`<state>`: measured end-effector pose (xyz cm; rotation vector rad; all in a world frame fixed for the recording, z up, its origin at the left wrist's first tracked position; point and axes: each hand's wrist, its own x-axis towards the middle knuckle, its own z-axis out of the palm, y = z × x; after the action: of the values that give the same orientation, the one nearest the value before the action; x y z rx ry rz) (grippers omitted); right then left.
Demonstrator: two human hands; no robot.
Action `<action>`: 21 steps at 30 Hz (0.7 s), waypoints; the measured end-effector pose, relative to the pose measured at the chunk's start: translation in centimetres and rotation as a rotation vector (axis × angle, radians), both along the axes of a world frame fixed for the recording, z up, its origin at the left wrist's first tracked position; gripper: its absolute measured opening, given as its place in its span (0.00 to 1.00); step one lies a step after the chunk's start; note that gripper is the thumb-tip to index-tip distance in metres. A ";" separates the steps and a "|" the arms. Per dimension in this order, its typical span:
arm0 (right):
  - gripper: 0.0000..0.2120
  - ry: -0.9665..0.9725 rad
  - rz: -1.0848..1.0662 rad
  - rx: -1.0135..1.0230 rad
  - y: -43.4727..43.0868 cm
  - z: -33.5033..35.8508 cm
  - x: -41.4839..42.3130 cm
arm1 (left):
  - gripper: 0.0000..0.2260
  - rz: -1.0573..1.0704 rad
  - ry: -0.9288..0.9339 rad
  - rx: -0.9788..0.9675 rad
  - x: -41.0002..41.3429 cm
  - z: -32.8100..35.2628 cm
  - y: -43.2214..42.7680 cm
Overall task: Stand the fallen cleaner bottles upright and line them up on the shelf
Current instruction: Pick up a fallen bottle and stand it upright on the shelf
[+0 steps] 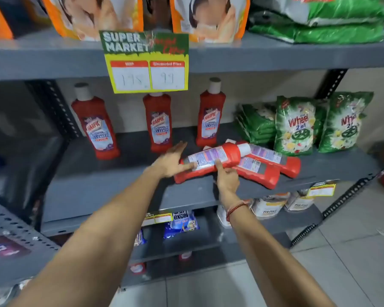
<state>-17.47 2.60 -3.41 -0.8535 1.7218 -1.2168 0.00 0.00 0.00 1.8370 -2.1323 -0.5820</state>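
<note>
Both hands [173,161] on top fallen btl [211,161]

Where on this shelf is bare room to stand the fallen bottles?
Free: the gaps between the three upright bottles and the front strip of the shelf left of the hands. Crowded: the fallen bottles beside the detergent packs.

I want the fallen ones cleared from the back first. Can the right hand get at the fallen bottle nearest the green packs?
Probably yes. The right hand is on the top fallen bottle, which covers only the neck end of the rear fallen bottle; its body lies bare, clear of the green packs.
</note>
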 end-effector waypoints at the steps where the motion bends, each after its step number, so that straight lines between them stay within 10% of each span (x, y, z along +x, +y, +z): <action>1: 0.18 -0.079 -0.020 -0.005 -0.7 -0.5 0.2 | 0.39 -0.008 -0.012 0.113 0.0 -0.1 -0.9; 9: 0.23 -0.585 0.111 -0.078 -2.5 -1.6 0.1 | 0.36 -0.088 0.017 0.288 0.3 -0.5 -3.1; 21: 0.14 -0.370 0.630 -0.312 -0.9 5.1 9.0 | 0.34 0.317 0.337 -0.169 8.6 0.2 7.2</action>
<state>-8.51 1.67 1.73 -1.1572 0.8768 -1.1201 8.57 7.24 0.23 1.7859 -1.5864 -0.5681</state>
